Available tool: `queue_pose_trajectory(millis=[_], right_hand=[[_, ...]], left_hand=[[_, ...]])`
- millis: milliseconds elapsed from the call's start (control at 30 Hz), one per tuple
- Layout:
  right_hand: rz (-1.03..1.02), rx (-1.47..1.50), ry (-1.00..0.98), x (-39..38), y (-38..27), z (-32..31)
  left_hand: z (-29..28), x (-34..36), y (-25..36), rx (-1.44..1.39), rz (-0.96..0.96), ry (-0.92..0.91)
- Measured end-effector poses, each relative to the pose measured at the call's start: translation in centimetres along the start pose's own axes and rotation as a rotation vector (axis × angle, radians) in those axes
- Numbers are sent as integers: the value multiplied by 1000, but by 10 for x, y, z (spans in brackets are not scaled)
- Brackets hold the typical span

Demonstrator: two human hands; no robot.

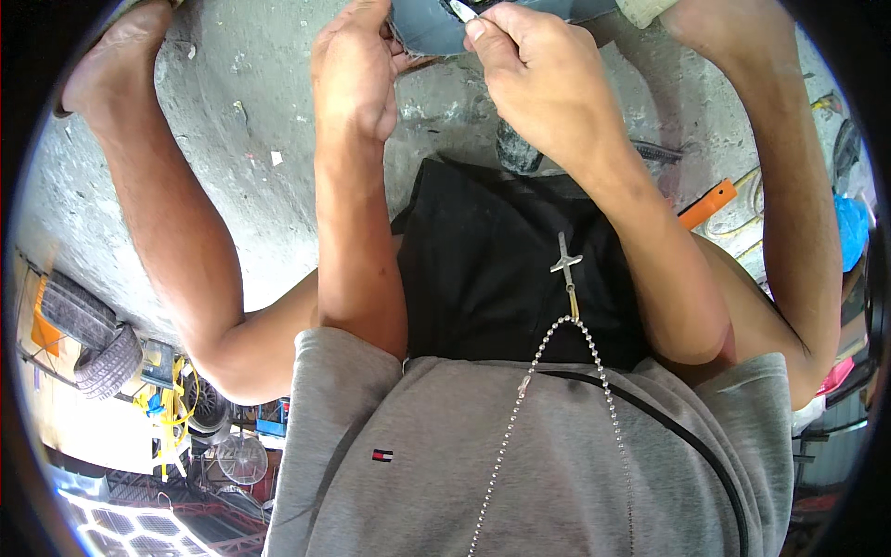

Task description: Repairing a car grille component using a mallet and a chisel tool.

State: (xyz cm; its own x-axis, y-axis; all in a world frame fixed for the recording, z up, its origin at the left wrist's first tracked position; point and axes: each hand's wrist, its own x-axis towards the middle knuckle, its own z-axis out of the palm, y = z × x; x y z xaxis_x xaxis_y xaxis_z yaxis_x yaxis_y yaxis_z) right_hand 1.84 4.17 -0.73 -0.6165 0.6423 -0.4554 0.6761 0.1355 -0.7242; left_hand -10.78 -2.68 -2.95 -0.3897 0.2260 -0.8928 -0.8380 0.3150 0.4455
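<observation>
Left hand (351, 70): fingers curled on the left edge of the grey rubber piece (432, 28), gripping it.
Right hand (529, 74): pinched together on a small white blade (461, 10), tip against the rubber.
Grey rubber piece: top centre, held between both hands above the concrete floor (232, 139).
Surroundings: orange tool (707, 203) right; tyres (93, 334) left.
</observation>
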Motion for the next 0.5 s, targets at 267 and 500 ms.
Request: queue_pose_trajectory(millis=[267,500], right_hand=[[-21,-45,14,4,-1,7],[-1,-58,72,9,-8,18]], left_hand=[[-24,16,-23,172,216,-248],[-6,-6,-23,289,344,-105]])
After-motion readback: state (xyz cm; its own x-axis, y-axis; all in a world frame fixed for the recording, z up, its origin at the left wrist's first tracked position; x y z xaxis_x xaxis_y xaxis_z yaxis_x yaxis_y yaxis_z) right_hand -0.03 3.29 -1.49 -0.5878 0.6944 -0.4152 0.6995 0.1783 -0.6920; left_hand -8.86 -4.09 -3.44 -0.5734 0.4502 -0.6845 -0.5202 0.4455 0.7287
